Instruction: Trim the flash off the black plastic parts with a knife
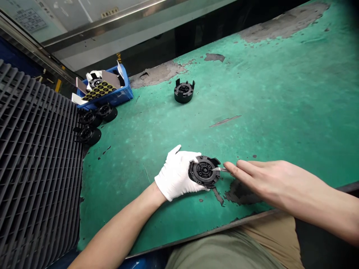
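My left hand (176, 173), in a white glove, grips a round black plastic part (203, 172) and holds it just above the green table (266, 93) near its front edge. My bare right hand (258, 179) pinches a small metal blade or tweezers (220, 169). The tool's tip touches the right side of the part's face.
Another black round part (183, 90) stands alone further back. Three similar parts (94, 121) lie at the table's left edge, in front of a blue bin (112, 95) with sheets of small round pads. A ribbed black conveyor (36, 168) runs along the left.
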`<move>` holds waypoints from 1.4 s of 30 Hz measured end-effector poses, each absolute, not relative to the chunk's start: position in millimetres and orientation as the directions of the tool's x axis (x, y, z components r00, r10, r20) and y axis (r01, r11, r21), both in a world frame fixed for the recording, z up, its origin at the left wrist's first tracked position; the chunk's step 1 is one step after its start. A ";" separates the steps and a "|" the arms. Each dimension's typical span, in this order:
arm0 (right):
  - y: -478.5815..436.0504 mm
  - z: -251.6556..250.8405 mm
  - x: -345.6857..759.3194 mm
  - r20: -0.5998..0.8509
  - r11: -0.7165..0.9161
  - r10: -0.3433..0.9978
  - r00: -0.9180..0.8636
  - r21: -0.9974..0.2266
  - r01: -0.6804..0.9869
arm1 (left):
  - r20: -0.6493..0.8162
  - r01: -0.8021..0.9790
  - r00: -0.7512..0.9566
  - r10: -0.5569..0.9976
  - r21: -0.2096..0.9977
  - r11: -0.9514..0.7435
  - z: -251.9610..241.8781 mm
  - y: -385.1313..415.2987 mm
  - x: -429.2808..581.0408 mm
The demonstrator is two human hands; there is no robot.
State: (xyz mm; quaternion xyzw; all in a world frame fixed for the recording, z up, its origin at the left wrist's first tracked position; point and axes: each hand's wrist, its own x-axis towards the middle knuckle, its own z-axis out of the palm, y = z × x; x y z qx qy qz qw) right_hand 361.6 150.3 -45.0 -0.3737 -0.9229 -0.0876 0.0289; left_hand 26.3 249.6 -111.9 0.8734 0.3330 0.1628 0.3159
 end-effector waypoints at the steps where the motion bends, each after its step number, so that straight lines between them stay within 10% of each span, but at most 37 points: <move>1: 149.2 -45.9 362.1 0.117 0.702 0.689 -0.716 0.140 0.698 | 0.074 0.479 0.724 0.686 0.661 -0.578 -112.5 249.6 26.3; 42: 130.8 -67.4 357.3 0.189 0.615 0.770 -0.610 0.039 0.788 | 0.171 0.460 0.687 0.706 0.650 -0.605 -125.7 250.2 24.0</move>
